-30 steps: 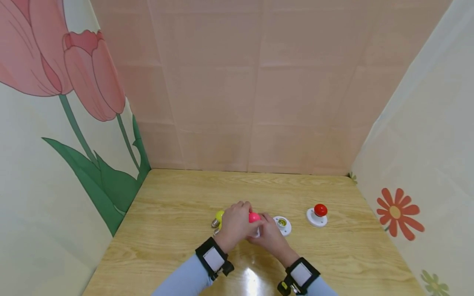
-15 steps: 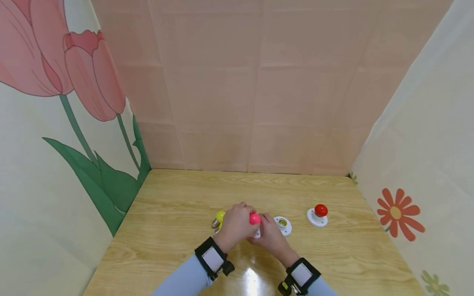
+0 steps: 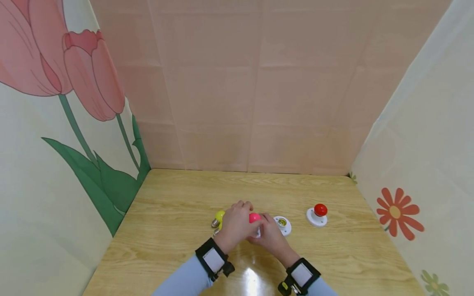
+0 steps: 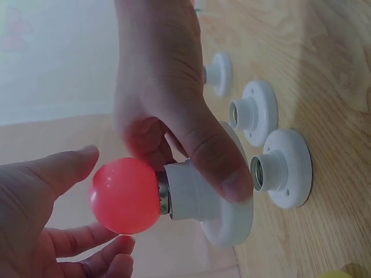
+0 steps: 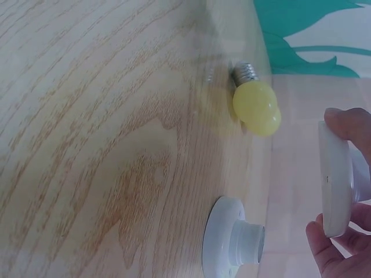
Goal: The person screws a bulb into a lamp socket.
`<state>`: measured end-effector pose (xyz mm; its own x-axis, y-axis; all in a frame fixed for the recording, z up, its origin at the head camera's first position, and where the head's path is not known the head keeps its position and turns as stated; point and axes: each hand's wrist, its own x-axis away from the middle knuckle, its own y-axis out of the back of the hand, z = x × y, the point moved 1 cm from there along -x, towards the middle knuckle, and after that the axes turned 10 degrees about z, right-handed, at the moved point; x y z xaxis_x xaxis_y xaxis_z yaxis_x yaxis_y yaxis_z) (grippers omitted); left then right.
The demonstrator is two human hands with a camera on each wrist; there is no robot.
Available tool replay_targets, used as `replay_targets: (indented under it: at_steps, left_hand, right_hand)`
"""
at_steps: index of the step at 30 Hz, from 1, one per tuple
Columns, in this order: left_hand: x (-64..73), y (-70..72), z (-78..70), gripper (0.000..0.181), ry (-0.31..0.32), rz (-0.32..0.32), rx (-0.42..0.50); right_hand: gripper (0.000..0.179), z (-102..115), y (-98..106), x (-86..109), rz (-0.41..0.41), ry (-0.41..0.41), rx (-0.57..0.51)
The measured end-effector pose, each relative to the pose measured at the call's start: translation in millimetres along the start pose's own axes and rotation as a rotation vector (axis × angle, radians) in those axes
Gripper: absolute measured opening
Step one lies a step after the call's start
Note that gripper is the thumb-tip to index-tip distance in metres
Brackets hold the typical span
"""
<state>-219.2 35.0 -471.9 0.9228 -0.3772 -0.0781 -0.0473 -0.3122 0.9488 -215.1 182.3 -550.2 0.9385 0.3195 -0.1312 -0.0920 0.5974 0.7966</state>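
Observation:
My left hand (image 3: 237, 225) has its thumb and fingers around a pink light bulb (image 4: 124, 196), with fingertips touching the bulb's lower side in the left wrist view. The bulb's metal screw base sits in the mouth of a white lamp socket (image 4: 226, 208), and part of the metal still shows. My right hand (image 3: 272, 234) grips that socket by its body and round base, lifted off the table and tilted in the right wrist view. In the head view my hands cover most of both.
Two white sockets without bulbs (image 4: 284, 168) stand on the wooden table (image 3: 177, 263). Yellow bulbs (image 5: 255, 104) lie left of my left hand. A red bulb (image 3: 320, 210) sits in a socket at the right. A pink cloth wall (image 3: 259, 90) stands behind.
The left thumb and fingers shift slightly around the pink bulb, uncovering more of it half a second ago and less now. The right hand and the socket stay almost in place.

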Motion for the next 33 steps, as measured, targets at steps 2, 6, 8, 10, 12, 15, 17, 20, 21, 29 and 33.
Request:
replay_targets:
  at_steps: [2,6,8,10,12,15,17,20,21,29,33]
  left_hand:
    - [0.1,-0.7,0.2,0.054,0.004,-0.002,-0.022]
    - [0.1,-1.4,-0.6,0.055,0.018,0.023,-0.037]
    - [0.1,-1.2,-1.3,0.056,0.024,0.037,-0.038]
    - [0.2,-0.8,-1.8,0.056,0.028,0.044,-0.035]
    - [0.2,-0.5,-2.0,0.055,0.030,0.046,-0.034]
    - [0.4,-0.2,-2.1,0.054,0.027,0.049,-0.034]
    - [0.5,-0.1,-1.9,0.051,0.022,0.048,-0.040]
    - [0.7,0.6,-1.7,0.045,-0.001,0.036,-0.054]
    - [0.8,1.1,-1.8,0.043,-0.010,0.031,-0.060]
    - [1.3,2.3,-2.1,0.038,-0.064,0.010,-0.082]
    - [1.1,1.9,-1.9,0.040,-0.071,0.003,-0.065]
  right_hand:
    - [0.060,-0.1,-0.4,-0.2,0.002,-0.003,-0.007]
    - [0.059,-0.6,-1.5,0.0,0.005,0.001,-0.016]
    - [0.059,-0.3,-1.7,0.3,0.008,0.001,-0.022]
    - [0.060,-0.3,-1.8,0.3,0.009,0.000,-0.022]
    - [0.061,-0.1,-1.7,0.1,0.011,0.001,-0.017]
    - [0.062,0.1,-1.6,-0.5,0.011,0.001,-0.017]
    - [0.063,0.1,-1.8,-0.8,0.011,0.002,-0.022]
    - [0.067,-1.1,-2.3,-1.6,0.005,0.007,-0.012]
    - [0.069,-1.6,-2.6,-1.9,0.004,0.009,-0.005]
    - [0.071,-2.7,-2.5,-1.3,-0.009,0.014,0.008]
    - [0.070,-2.4,-1.5,-0.7,-0.005,0.013,0.007]
